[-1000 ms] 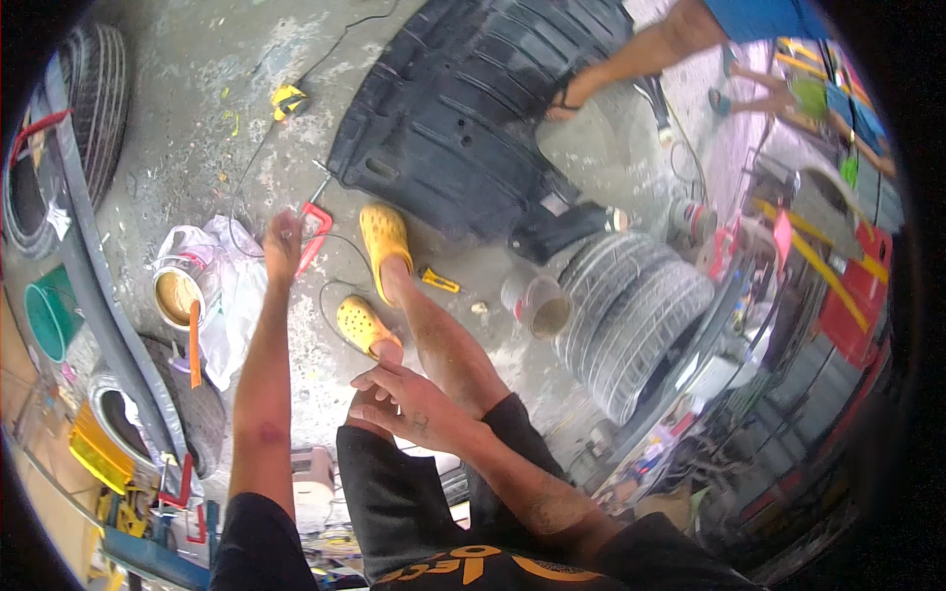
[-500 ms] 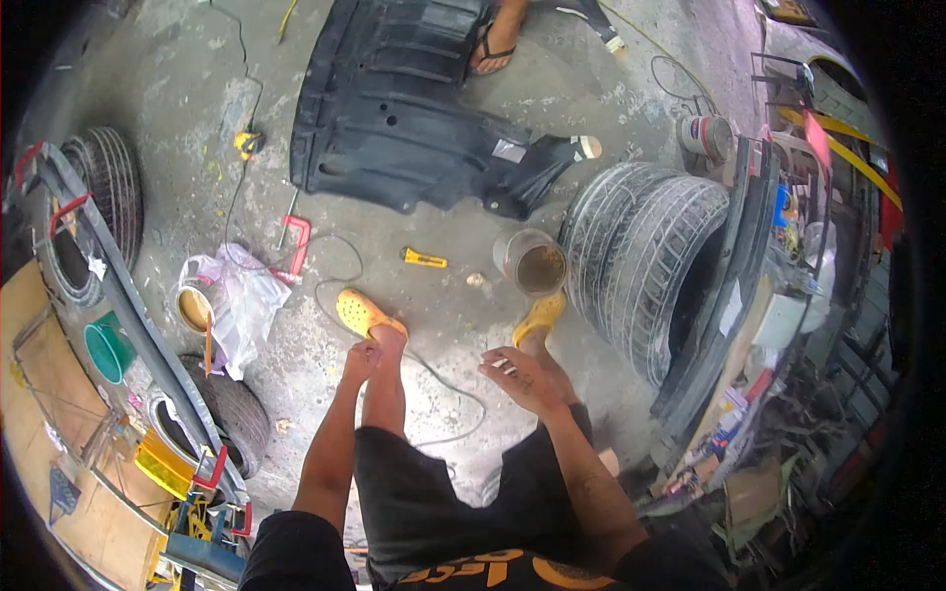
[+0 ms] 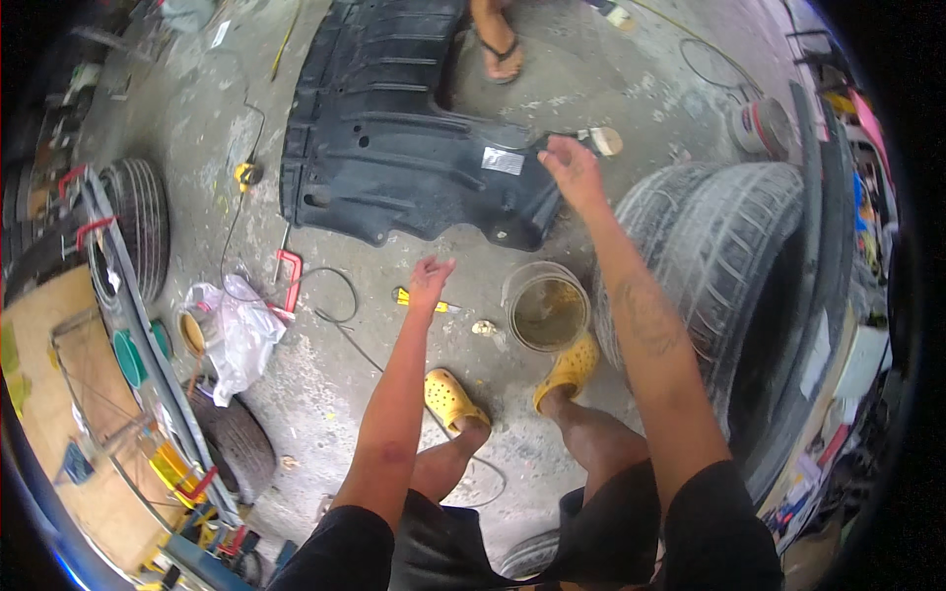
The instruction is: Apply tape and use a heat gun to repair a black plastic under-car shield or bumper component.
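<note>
At centre frame the left hand hangs with fingers loosely spread, holding nothing, above a small yellow-handled tool partly hidden beneath it. Just right stands a clear round plastic tub of murky liquid. Upper centre lies the large black ribbed plastic car underpanel; the right hand touches its right corner, fingers curled, grip unclear. A stack of worn black tyres crowds the right.

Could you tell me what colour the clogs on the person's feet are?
Yellow clogs, clearest in the head view.
</note>
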{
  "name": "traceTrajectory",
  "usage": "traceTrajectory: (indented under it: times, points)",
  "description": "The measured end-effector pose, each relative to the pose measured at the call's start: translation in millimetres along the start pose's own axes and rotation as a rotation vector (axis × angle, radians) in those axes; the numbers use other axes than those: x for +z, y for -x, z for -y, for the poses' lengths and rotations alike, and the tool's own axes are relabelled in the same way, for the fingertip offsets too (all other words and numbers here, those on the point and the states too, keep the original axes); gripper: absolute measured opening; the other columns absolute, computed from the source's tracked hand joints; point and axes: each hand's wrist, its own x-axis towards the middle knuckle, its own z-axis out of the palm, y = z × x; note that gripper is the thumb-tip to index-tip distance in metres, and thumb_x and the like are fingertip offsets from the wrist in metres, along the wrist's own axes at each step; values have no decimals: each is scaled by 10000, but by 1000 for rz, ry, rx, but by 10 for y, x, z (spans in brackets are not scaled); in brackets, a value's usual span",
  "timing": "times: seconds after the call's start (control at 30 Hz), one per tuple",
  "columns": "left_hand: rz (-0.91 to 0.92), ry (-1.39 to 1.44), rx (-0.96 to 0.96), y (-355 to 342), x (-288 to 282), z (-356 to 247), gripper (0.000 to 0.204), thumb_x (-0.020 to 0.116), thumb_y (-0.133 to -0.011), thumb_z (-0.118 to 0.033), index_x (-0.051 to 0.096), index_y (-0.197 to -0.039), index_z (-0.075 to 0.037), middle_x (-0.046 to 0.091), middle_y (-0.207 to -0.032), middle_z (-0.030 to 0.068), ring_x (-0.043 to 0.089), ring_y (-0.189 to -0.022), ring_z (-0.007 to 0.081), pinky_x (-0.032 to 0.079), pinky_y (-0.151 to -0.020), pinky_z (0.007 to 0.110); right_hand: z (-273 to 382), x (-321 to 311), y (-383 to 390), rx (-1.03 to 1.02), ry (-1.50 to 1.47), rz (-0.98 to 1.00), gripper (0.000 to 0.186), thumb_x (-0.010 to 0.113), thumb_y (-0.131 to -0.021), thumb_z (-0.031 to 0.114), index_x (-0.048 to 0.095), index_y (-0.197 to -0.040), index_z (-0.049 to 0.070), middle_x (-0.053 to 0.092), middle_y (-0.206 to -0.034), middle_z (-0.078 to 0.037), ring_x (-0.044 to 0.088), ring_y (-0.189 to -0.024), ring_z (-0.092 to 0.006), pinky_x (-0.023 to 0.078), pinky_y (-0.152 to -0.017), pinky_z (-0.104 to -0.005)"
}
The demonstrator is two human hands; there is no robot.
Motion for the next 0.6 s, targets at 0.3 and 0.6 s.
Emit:
traceTrajectory:
  times: [0.3, 0.6]
  points:
    - [-26, 740, 57, -775, 496, 396, 632, 807, -779, -327, 540, -1225, 32, 622, -1154, 83, 557, -1092, 178, 403, -928, 371, -222, 498, -1023, -264, 631, 530, 835, 856, -628, 427, 560, -1287, 8, 602, -1221, -243, 554, -1173, -364, 413, -1019, -402]
    - [39, 983, 178, -1109, 697, 456, 367, 765, -838, -267, 591, -1108, -89, 625, -977, -7, 568, -876, 129, 438, -814, 319, -395, 576, -1243, -192, 637, 713, 918, 890, -591, 399, 533, -1305, -54, 645, -1158, -183, 592, -1114, -267, 431, -981, -321]
